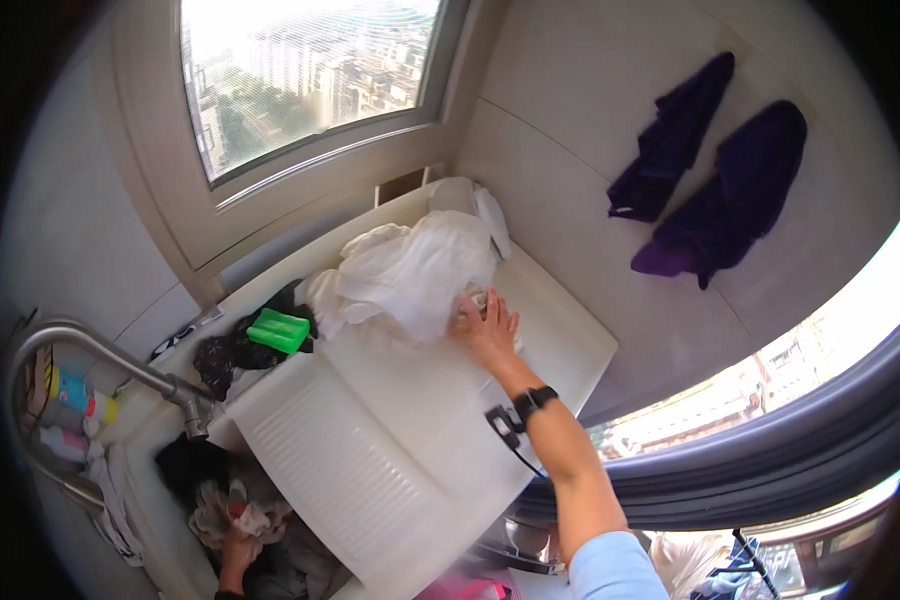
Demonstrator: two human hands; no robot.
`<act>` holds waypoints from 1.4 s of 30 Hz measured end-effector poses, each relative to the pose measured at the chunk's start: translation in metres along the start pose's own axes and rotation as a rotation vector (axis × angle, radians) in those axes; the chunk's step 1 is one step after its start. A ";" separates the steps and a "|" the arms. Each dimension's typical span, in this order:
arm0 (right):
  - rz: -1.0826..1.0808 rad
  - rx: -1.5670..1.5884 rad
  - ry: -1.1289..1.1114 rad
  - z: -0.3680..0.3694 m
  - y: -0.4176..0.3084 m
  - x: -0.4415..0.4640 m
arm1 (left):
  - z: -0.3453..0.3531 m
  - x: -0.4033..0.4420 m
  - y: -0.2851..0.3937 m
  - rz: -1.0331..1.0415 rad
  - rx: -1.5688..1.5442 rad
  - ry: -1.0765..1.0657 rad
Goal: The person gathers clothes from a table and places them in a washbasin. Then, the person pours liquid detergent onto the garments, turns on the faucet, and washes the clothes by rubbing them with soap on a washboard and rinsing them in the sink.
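At the left, down in the sink basin, my left hand [237, 556] is closed on a pale pinkish cloth [210, 520]. A small reddish spot shows among its folds; I cannot make out what it is. My right hand [488, 332] reaches across the white counter, fingers spread, at the right edge of a heap of white fabric [410, 275]. Under its fingers is a small greyish thing, mostly hidden. The wrist wears a black band [535, 402], with a small dark device [504, 427] on a cord beside it.
A ribbed washboard [335, 460] slopes beside the basin, below a curved metal faucet [100, 345]. A green soap bar or box [278, 331] lies on a black plastic bag [225, 358]. Bottles [70, 390] stand left. Purple cloths [735, 200] hang on the wall; a window [310, 80] is behind.
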State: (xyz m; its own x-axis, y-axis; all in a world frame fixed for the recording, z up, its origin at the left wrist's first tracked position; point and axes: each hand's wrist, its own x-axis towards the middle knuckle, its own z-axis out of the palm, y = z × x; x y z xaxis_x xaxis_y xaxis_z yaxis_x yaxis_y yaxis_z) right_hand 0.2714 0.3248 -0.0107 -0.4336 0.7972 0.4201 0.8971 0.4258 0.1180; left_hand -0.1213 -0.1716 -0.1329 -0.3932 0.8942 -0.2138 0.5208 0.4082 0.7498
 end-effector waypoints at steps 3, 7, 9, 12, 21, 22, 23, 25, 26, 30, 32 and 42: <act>0.052 0.512 -0.167 -0.043 0.053 -0.041 | -0.022 -0.035 -0.062 -0.281 -0.284 0.089; 0.293 0.479 -0.394 0.009 0.139 -0.135 | -0.098 -0.055 0.052 -0.409 -0.457 0.354; 0.159 0.411 -0.418 0.015 0.129 -0.152 | -0.129 -0.056 0.091 -0.236 -0.534 0.342; -0.038 0.335 -0.364 -0.022 0.025 -0.164 | -0.184 -0.075 0.149 -0.122 -0.562 0.380; -0.680 1.446 -0.600 -0.142 -0.277 -0.147 | -0.222 -0.095 0.349 -0.098 -0.445 0.672; -0.694 1.554 -0.526 -0.164 -0.305 -0.140 | -0.221 -0.099 0.362 -0.097 -0.466 0.692; -0.681 1.655 -0.509 -0.174 -0.337 -0.140 | -0.220 -0.102 0.371 -0.095 -0.488 0.707; -0.607 1.816 -0.739 -0.172 -0.383 -0.147 | -0.224 -0.106 0.373 -0.072 -0.545 0.718; -0.545 1.855 -0.993 -0.166 -0.400 -0.151 | -0.223 -0.107 0.364 -0.071 -0.570 0.763; -0.012 2.249 -1.649 -0.154 -0.399 -0.146 | -0.210 -0.127 0.295 -0.234 -0.650 0.666; 0.143 2.445 -1.600 -0.173 -0.393 -0.136 | -0.187 -0.130 0.249 -0.290 -0.832 0.515; -0.090 2.098 -1.078 -0.196 -0.441 -0.216 | -0.058 -0.043 0.081 0.189 -1.800 -0.034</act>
State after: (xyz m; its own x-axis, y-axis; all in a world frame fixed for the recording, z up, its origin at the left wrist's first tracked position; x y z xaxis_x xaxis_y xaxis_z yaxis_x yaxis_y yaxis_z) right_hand -0.0137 -0.1195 0.0230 -0.9470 0.3169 -0.0535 -0.0830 -0.4019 -0.9119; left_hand -0.1062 -0.1874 -0.0271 -0.4060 0.9126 -0.0484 -0.8263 -0.3440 0.4459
